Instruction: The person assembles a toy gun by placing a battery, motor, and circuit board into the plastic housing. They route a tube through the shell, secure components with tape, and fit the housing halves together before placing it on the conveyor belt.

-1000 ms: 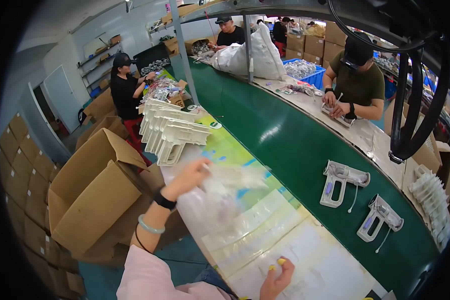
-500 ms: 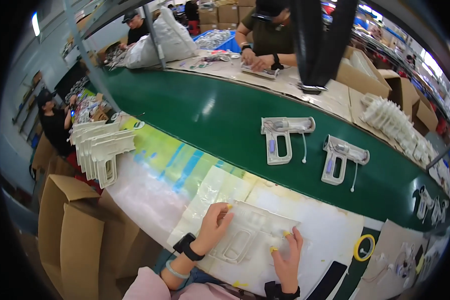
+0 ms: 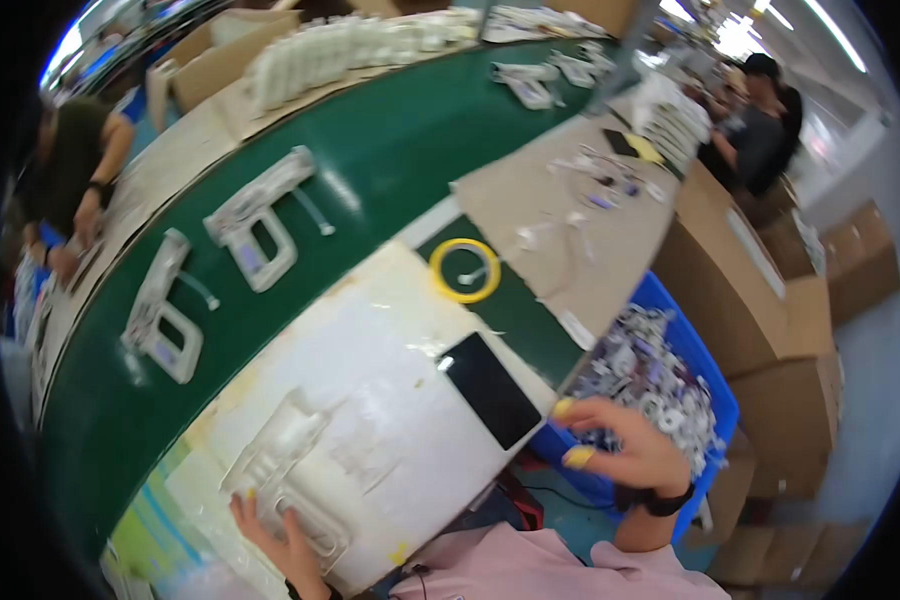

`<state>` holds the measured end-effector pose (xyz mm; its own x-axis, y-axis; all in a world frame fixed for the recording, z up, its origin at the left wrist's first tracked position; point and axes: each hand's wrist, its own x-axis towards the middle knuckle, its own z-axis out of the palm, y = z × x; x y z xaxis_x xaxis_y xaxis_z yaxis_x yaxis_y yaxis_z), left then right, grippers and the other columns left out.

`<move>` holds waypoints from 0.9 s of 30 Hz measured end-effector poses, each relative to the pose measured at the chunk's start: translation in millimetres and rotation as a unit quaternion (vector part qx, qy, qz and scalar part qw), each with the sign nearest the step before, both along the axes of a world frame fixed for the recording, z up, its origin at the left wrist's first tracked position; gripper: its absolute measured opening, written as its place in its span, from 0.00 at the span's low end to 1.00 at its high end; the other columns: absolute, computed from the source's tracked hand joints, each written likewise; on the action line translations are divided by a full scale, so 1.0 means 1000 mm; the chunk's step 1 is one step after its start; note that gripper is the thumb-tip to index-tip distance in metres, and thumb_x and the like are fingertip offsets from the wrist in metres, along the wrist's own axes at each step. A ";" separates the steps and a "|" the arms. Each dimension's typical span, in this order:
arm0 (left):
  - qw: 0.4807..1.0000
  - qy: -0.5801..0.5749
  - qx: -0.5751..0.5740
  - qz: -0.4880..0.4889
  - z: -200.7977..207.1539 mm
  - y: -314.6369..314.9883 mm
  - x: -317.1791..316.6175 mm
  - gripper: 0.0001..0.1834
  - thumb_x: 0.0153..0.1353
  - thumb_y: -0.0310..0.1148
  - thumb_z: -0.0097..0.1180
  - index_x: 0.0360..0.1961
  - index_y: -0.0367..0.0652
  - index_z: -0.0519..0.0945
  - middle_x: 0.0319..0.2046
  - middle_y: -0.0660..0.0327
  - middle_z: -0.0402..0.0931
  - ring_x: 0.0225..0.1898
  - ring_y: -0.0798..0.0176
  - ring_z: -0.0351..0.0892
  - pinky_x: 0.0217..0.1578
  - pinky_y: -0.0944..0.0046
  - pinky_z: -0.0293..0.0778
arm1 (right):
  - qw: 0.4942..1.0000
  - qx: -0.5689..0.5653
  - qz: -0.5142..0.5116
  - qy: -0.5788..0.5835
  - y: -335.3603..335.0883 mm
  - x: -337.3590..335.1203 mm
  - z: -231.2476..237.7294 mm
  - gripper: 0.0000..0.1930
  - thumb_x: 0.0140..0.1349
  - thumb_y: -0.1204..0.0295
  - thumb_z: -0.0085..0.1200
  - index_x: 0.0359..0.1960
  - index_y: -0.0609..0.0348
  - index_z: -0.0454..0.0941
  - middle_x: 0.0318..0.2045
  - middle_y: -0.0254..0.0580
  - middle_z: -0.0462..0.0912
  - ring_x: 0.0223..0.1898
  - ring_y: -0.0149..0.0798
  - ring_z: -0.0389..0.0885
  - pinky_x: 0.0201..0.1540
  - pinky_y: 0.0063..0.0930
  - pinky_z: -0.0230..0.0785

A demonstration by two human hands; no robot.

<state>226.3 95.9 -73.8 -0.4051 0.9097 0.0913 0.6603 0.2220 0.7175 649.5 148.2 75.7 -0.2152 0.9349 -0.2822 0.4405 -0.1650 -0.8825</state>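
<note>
A white plastic gun-shaped shell (image 3: 280,440) with a looped handle lies on the pale work sheet. My left hand (image 3: 275,545) grips its lower edge, the thumb beside the handle opening and a finger on the outer side. Over the near rim of a blue bin (image 3: 722,395) is my right hand (image 3: 630,450), holding nothing, its fingers apart and tipped with yellow finger covers. Inside the bin lie many small white, grey and purple parts (image 3: 640,370). A black phone-like slab (image 3: 492,390) rests on the sheet's corner, left of my right hand.
Two wired gun-shaped shells (image 3: 260,225) (image 3: 165,310) lie on the green belt (image 3: 370,140). A yellow tape roll (image 3: 465,270) sits beside the sheet. Wired parts (image 3: 600,190) are on brown board. Cardboard boxes (image 3: 780,400) stand at the right; a co-worker (image 3: 80,190) is across the belt.
The view has swung right, bringing the blue bin into sight. My right hand has left the shell's side and moved right to the bin; my left hand stays at the shell.
</note>
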 end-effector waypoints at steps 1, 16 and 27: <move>1.000 0.022 0.000 0.012 -0.003 0.000 -0.004 0.30 0.59 0.26 0.54 0.64 0.38 0.66 0.71 0.45 0.50 0.73 0.43 0.47 0.70 0.47 0.44 | 0.997 0.003 -0.062 -0.040 -0.011 0.020 0.000 0.24 0.60 0.72 0.61 0.58 0.63 0.70 0.51 0.42 0.79 0.53 0.37 0.76 0.55 0.32 0.69; 0.998 0.051 0.021 -0.005 -0.034 -0.001 -0.038 0.23 0.60 0.27 0.53 0.57 0.36 0.69 0.69 0.44 0.53 0.70 0.42 0.51 0.68 0.46 0.48 | 0.808 0.193 -0.234 -0.505 0.025 0.151 -0.173 0.17 0.49 0.70 0.64 0.40 0.65 0.79 0.42 0.49 0.76 0.45 0.49 0.75 0.49 0.40 0.68; 0.996 0.082 0.039 -0.023 0.002 0.017 0.008 0.31 0.63 0.42 0.59 0.58 0.26 0.70 0.64 0.29 0.57 0.64 0.32 0.57 0.65 0.40 0.53 | 0.759 0.406 -0.506 -0.067 -0.006 0.215 -0.036 0.14 0.71 0.71 0.50 0.51 0.70 0.77 0.49 0.40 0.81 0.52 0.29 0.77 0.59 0.24 0.64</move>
